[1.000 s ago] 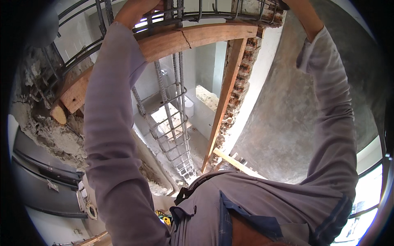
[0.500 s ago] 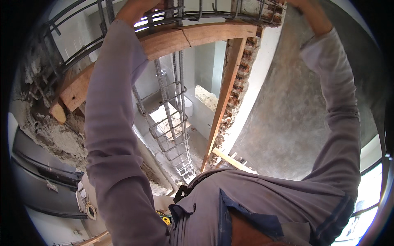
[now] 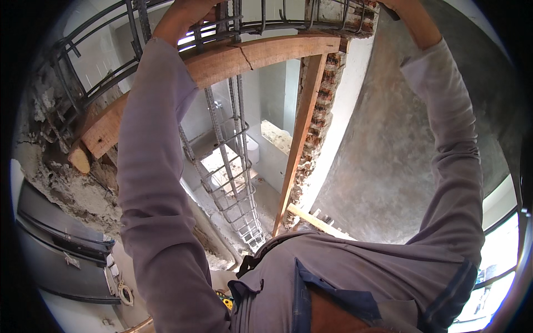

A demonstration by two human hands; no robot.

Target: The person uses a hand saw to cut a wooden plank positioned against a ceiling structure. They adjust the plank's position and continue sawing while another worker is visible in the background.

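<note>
My left hand (image 3: 186, 16) is raised at the top edge, against a horizontal cage of steel rebar (image 3: 272, 25). Its fingers look curled, but they are partly cut off, and what they grip is hidden. Under the cage runs a wooden board (image 3: 266, 53) with a dark crack across it. My right hand (image 3: 410, 12) is up at the top right, by the cage's right end. A small dark piece shows beneath its closed fingers; its kind cannot be made out, and the fingertips are out of view.
A vertical rebar cage (image 3: 230, 177) drops through the opening below. Beside it a wooden post (image 3: 302, 139) stands along a broken brick edge (image 3: 319, 122). A grey plastered wall (image 3: 383, 150) fills the right. Broken concrete (image 3: 66, 188) and a sawn timber end (image 3: 80, 159) lie left.
The whole view has shifted slightly. My right hand sits a little lower and farther left in the picture, and a dark piece now shows under it. My left hand stays by the rebar.
</note>
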